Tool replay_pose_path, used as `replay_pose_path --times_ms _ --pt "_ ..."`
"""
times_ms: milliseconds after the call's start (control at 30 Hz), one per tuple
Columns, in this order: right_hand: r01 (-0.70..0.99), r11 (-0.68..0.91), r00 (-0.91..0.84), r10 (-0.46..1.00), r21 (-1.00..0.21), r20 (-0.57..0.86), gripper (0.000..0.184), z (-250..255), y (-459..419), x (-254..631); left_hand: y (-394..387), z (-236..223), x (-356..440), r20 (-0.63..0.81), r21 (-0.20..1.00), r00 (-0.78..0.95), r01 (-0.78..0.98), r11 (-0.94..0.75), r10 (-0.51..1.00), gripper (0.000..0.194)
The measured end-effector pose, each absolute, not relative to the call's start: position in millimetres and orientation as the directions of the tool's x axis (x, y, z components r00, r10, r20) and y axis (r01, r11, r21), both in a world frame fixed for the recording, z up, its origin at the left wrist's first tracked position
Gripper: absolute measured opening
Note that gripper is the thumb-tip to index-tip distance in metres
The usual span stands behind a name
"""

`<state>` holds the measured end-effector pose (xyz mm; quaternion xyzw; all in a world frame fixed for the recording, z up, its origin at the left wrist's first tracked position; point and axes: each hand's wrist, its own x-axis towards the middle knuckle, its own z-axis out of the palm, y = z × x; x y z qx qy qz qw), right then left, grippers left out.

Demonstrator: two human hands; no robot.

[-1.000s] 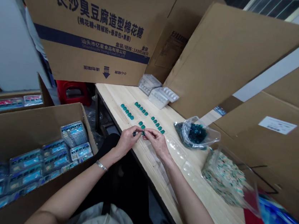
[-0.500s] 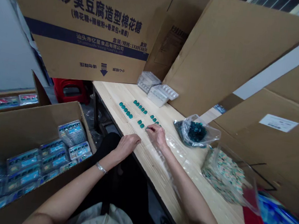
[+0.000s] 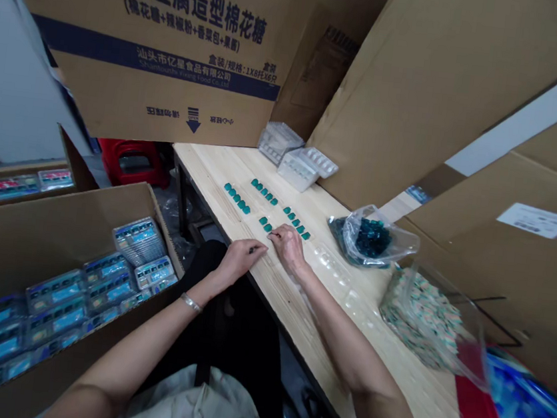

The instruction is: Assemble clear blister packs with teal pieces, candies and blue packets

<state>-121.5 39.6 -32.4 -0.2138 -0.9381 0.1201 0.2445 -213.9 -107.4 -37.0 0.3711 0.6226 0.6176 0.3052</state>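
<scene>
Small green gem-like pieces [image 3: 237, 198] lie in short rows on clear plastic trays along the wooden table. My right hand [image 3: 290, 248] is over the nearest row, thumb and forefinger pinched at its end beside two green pieces [image 3: 265, 223]. A tiny dark green bit shows at those fingertips. Close by, at the table's front edge, my left hand [image 3: 239, 259] is curled closed, palm partly up. Small dark pieces [image 3: 252, 250] peek out between its fingers; their exact number is hidden.
A plastic bag of dark green pieces [image 3: 373, 239] and a clear tub of pale pieces [image 3: 424, 316] stand to the right. Clear plastic boxes [image 3: 297, 168] sit at the back. An open carton [image 3: 144, 202] of packaged sets is at left; a red stool [image 3: 133, 164] stands behind it.
My left hand has turned over slightly, so dark pieces now show in its fingers. My right hand stays pinched near the same row, shifted slightly. The view has tilted a little.
</scene>
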Motion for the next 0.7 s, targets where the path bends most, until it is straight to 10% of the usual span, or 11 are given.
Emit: replay_pose_path --times_ms 200,500,700 --pt "0.174 0.847 -0.751 0.444 -0.502 0.489 0.018 -0.2 18.0 -111.5 -107.0 -24.6 -227.9 -0.26 0.53 -0.366 -0.828 -0.185 0.893 0.021" --pt "0.041 0.807 -0.805 0.376 -0.589 0.458 0.025 12.2 -17.4 -115.3 -95.8 -16.6 -219.2 -0.193 0.343 -0.249 -0.923 -0.173 0.949 0.026" --pt "0.035 0.355 -0.716 0.661 -0.934 0.225 0.019 10.5 -2.1 -105.7 -100.7 -16.3 -214.7 -0.156 0.442 -0.337 -0.864 -0.24 0.928 0.019"
